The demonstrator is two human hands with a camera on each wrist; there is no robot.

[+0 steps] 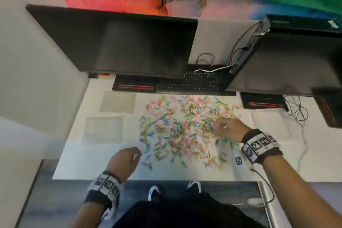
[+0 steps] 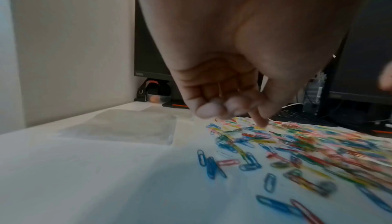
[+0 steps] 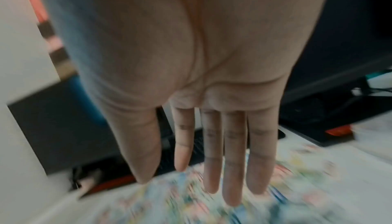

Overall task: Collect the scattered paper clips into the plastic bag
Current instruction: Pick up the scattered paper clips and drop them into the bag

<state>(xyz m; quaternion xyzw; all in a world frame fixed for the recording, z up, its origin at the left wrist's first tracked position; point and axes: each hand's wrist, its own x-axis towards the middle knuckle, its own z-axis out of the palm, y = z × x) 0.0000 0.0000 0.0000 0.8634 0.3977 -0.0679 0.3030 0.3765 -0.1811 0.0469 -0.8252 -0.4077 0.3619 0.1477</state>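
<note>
Many coloured paper clips [image 1: 185, 127] lie spread over the middle of the white table [image 1: 77, 163]. Two flat clear plastic bags lie to their left, the nearer bag [image 1: 103, 128] in front of the farther bag [image 1: 117, 102]. My left hand [image 1: 136, 153] hovers at the near left edge of the clips with loosely curled fingers and holds nothing; the left wrist view shows that left hand [image 2: 233, 110] above the clips [image 2: 297, 147], beside a bag [image 2: 127, 125]. My right hand [image 1: 217, 125] is over the right part of the pile. In the right wrist view its fingers [image 3: 233, 169] are straight above blurred clips [image 3: 191, 211].
Two dark monitors [image 1: 129, 42] [image 1: 286, 61] stand at the back, with a black keyboard [image 1: 194, 81] between their bases. Loose cables [image 1: 298, 111] lie at the right. A small tag marker [image 1: 238, 160] sits near my right wrist. The table's front edge [image 1: 148, 179] is close to me.
</note>
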